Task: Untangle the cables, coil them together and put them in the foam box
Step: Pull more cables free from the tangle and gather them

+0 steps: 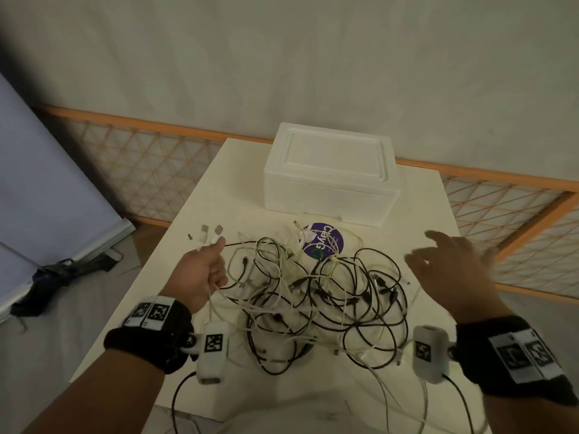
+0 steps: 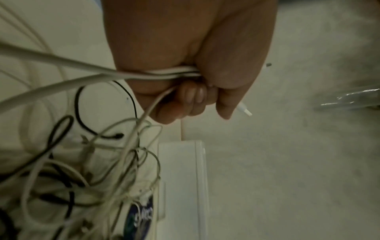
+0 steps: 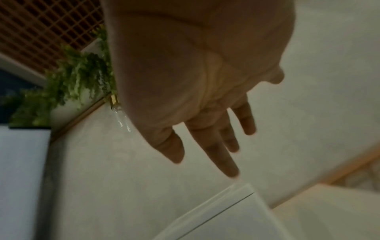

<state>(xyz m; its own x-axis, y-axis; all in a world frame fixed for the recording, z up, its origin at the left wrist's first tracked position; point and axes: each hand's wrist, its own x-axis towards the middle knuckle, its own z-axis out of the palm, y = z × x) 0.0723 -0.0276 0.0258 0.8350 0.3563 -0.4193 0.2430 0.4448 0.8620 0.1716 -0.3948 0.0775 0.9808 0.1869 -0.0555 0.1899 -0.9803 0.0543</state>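
Cables (image 1: pixel 326 296): a knot of black and white leads heaped mid-table, loops crossing over and under one another, some draped over a purple round sticker (image 1: pixel 321 241). Still mostly a tangle; no coil formed anywhere in view. A few white cable ends (image 1: pixel 210 234) pulled clear at the left of the heap, plugs poking out past the fingers. Left hand (image 1: pixel 203 270) lifted just left of the pile, grip clenched round those white leads; in the left wrist view, several white strands (image 2: pixel 164 73) pressed between the curled fingers (image 2: pixel 193 95) and the thumb, one connector tip (image 2: pixel 245 112) sticking out beyond it. Right hand (image 1: pixel 454 264) raised over the right edge of the heap, grip released, fingers spread and holding nothing; same in the right wrist view, straight fingers (image 3: pixel 218 151) in the air, touching no cable. Foam box (image 1: pixel 332 177) at the far side of the table (image 1: pixel 175 292), just beyond the sticker, white lid seated on top, so nothing inside yet as far as can be judged. Judged progress: early. Done, a first handful of white ends gathered. Left, nearly everything: teasing the black leads out of the white, drawing each one free, winding all into one coil, lifting the lid, laying the bundle inside. Beyond the table, a lattice panel (image 1: pixel 147 164) with an orange frame and a pale wall (image 1: pixel 282 57).
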